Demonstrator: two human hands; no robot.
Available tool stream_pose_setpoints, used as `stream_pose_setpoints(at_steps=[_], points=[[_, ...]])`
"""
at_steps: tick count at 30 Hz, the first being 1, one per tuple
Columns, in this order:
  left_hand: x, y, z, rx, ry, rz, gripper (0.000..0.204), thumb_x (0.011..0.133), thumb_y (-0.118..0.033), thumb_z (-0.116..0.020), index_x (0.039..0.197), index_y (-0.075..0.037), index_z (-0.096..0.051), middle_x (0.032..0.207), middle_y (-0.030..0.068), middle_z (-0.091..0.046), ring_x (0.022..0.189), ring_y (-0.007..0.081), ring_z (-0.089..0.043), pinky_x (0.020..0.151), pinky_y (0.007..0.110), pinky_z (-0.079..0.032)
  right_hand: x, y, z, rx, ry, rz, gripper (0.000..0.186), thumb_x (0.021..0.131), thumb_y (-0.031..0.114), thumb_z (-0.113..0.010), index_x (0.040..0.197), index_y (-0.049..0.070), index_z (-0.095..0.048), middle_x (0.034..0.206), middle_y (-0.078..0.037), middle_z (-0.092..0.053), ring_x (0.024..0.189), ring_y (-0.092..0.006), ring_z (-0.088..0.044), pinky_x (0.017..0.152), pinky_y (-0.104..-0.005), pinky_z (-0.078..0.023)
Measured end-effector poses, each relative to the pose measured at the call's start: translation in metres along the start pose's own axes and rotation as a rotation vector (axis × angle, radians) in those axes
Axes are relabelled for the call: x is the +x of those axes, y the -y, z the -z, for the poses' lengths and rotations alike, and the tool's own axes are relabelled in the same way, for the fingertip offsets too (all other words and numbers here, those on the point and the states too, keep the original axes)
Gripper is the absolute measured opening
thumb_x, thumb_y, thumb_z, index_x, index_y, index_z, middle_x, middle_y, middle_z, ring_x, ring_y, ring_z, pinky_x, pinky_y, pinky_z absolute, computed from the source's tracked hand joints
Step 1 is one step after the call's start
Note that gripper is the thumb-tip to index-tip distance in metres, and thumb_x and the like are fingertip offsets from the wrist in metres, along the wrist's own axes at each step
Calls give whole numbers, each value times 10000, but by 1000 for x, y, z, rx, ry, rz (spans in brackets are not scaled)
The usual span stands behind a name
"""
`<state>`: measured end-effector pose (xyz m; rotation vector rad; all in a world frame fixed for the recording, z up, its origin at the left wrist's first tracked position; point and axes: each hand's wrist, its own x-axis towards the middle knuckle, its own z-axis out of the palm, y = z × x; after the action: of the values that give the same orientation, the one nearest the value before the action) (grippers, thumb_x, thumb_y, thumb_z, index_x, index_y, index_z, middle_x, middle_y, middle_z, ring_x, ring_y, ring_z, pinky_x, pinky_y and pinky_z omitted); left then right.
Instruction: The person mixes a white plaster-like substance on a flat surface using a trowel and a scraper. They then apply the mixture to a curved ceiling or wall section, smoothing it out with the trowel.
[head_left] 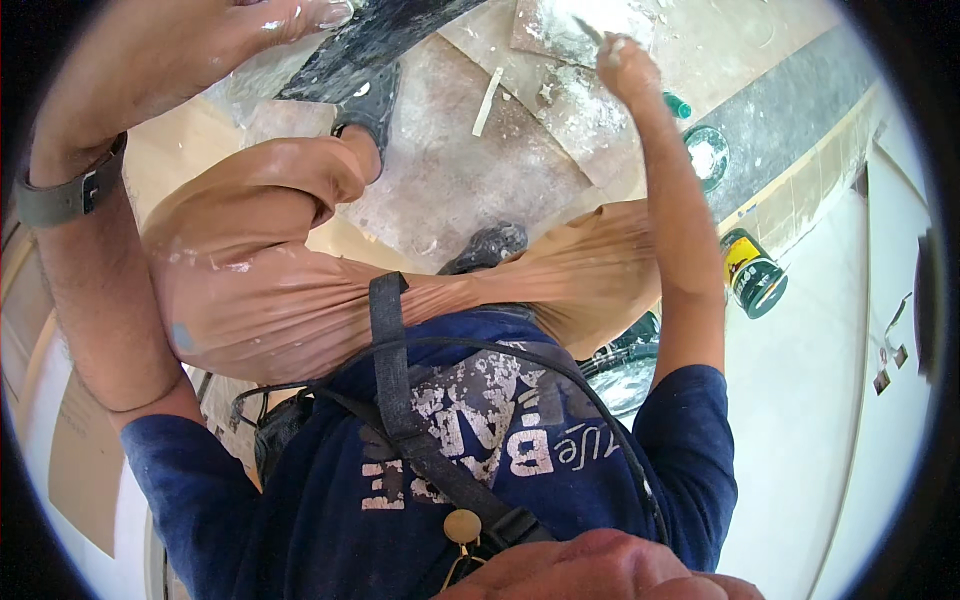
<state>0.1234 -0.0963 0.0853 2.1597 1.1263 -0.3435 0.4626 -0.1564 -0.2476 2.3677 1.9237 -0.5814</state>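
My left hand [250, 35] is at the upper left, partly cut off by the picture's edge. Its visible fingertip presses along a dark slab [372, 48] smeared with white, whose far end is out of view. My right hand [628, 68] reaches out at the upper right, fingers closed round a small narrow-bladed tool [589, 31]. Beneath that tool lies a heap of white powder or paste [575, 25] on a floor sheet. A green tub [707, 160] with white stuff inside stands beside my right forearm.
Dusty sheets [470, 170] cover the floor, with a pale strip [487, 102] on them. A small green container [676, 105] stands beyond my forearm. A dark green bucket [766, 288] lies near the white wall [810, 370] at right. My shoe [368, 105] is beside the slab.
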Motion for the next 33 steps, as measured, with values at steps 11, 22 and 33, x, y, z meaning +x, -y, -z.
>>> stream_pose_setpoints(at_steps=[11, 22, 33], points=[[0, -1, 2, 8, 0, 7, 194, 813, -142, -544, 945, -1, -518, 716, 104, -550, 631, 187, -503, 586, 288, -407, -16, 12, 18, 129, 44, 37, 330, 791, 242, -392, 945, 19, -581, 919, -225, -587, 880, -369, -562, 802, -418, -440], [0, -5, 2, 26, -6, 8, 184, 811, -141, -545, 930, -1, -525, 701, 104, -550, 618, 190, -502, 577, 289, -406, 15, 1, 15, -100, 84, 33, 336, 800, 242, -383, 1023, 48, -544, 987, -215, -570, 922, -374, -546, 812, -430, -435], [3, -12, 3, 48, -13, 6, 175, 809, -140, -546, 915, -1, -532, 686, 103, -549, 606, 193, -501, 568, 290, -405, 5, -5, 28, 59, 150, -24, 364, 767, 236, -402, 1004, 15, -567, 993, -231, -566, 946, -366, -541, 838, -407, -421]])
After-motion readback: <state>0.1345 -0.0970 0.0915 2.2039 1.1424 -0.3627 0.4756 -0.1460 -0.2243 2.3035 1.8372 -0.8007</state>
